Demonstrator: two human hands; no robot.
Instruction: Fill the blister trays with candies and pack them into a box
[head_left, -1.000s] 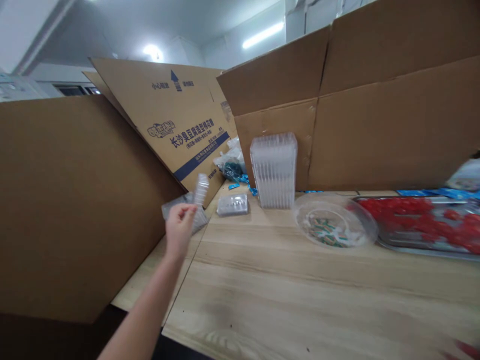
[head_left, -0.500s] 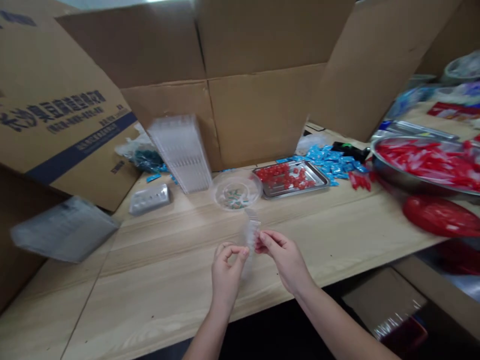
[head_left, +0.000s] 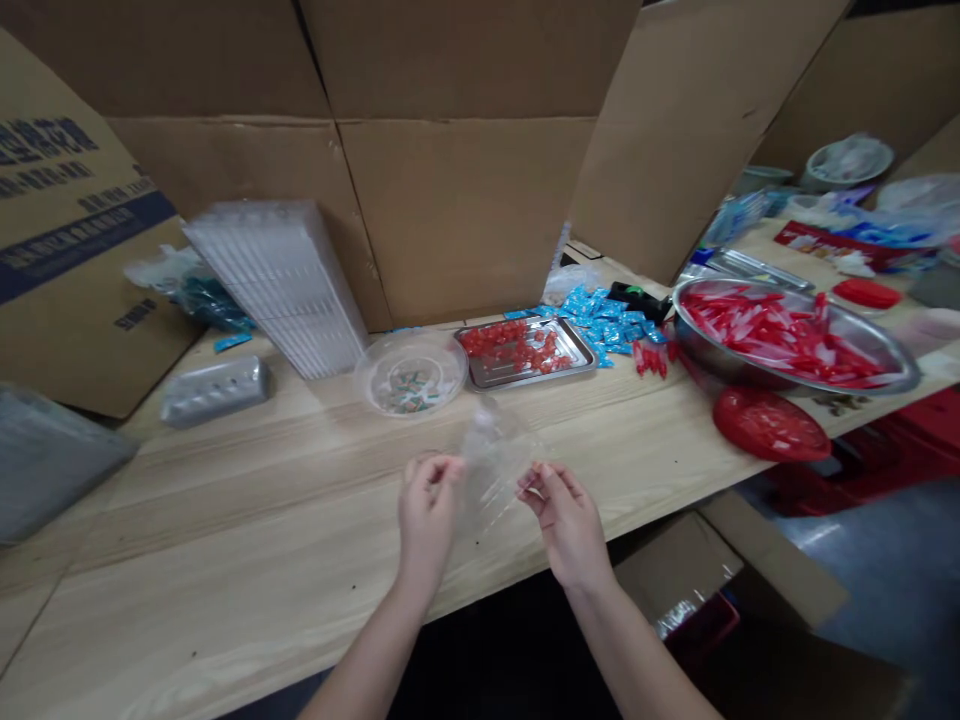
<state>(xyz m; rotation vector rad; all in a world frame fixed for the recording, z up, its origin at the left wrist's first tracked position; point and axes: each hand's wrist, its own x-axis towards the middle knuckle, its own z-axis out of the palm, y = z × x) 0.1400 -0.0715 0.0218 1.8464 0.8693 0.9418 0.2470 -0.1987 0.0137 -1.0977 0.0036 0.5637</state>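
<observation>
Both my hands hold one clear plastic clamshell tray point(head_left: 491, 470) just above the wooden table point(head_left: 225, 560). My left hand point(head_left: 426, 515) pinches its left edge and my right hand point(head_left: 566, 520) pinches its right edge, so the tray is spread open between them. Beyond it lie a round clear dish point(head_left: 409, 375) with a few small wrapped sweets and a small steel tray point(head_left: 525, 352) of red sweets. A tall stack of clear trays point(head_left: 281, 285) leans against the cardboard box point(head_left: 450, 190).
A large steel bowl point(head_left: 787, 335) of red-and-white packets and a red lid point(head_left: 769, 425) sit at the right. Blue wrapped sweets point(head_left: 607, 320) are scattered behind the steel tray. A filled clear pack point(head_left: 214, 388) lies at the left, near a printed carton point(head_left: 67, 230).
My left hand brought one clear tray from the far left to the table's middle. My right hand joined it, and the tray has been pulled open between both hands. The view swung right.
</observation>
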